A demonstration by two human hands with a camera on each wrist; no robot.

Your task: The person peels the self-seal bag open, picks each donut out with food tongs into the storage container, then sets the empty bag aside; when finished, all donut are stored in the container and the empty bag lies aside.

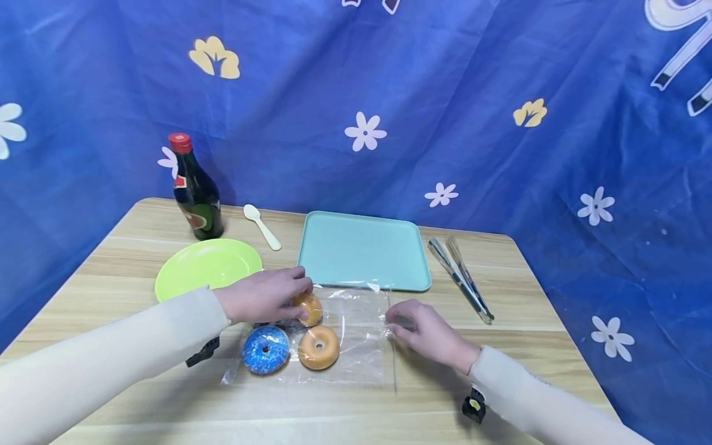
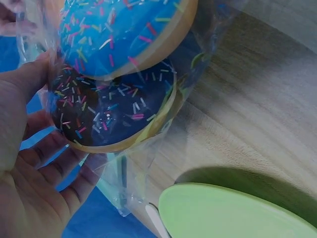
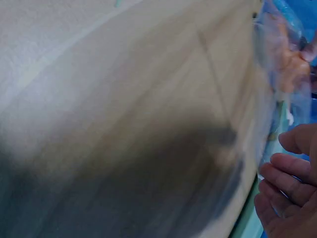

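Note:
A clear plastic bag [image 1: 361, 358] of doughnuts lies in front of me. Inside are a blue sprinkled doughnut [image 1: 253, 346], a plain doughnut [image 1: 308, 357], another plain one [image 1: 313, 307] and a dark sprinkled doughnut [image 2: 99, 116]. My left hand [image 1: 264, 295] reaches over the bag's far left part, its thumb and fingers bent round the bagged doughnuts and partly covering the upper plain one. At the bag's right edge is my right hand [image 1: 425, 330], fingers loosely bent and thumb apart from them in the right wrist view, gripping nothing visible.
Behind the bag sits a light blue tray [image 1: 361, 250]. A green plate [image 1: 208, 270] is at the left, near a dark bottle [image 1: 199, 201] with a red cap and a white spoon [image 1: 264, 228]. Metal tongs [image 1: 461, 281] lie at the right.

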